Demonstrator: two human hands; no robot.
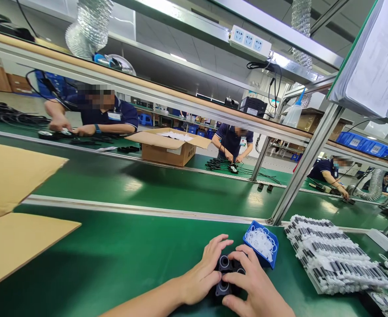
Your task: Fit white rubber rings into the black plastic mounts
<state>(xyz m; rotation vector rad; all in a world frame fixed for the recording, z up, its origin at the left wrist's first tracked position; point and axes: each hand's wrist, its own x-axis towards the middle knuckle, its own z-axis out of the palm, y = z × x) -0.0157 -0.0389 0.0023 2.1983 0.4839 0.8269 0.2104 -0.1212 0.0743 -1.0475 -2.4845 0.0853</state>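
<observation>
Several black housings (pixel 224 288) with round holes stand in a tight cluster on the green bench, and pale rings show around the holes. My left hand (pixel 202 269) is at the cluster's left side, thumb against it and fingers reaching along its far edge. My right hand (pixel 255 279) curves over the right side, its fingers and thumb bent onto the housings and hiding part of them. Just beyond my right hand sits a blue bin (pixel 273 259) filled with thin white rings (pixel 260 241).
To the right is a large stack of black-and-white parts (pixel 335 255). Cardboard flaps (pixel 25 237) jut in at the left. A metal post (pixel 306 165) rises behind the bin. Across the conveyor (pixel 141 180), co-workers (pixel 235 143) handle black cables near an open carton (pixel 169 152).
</observation>
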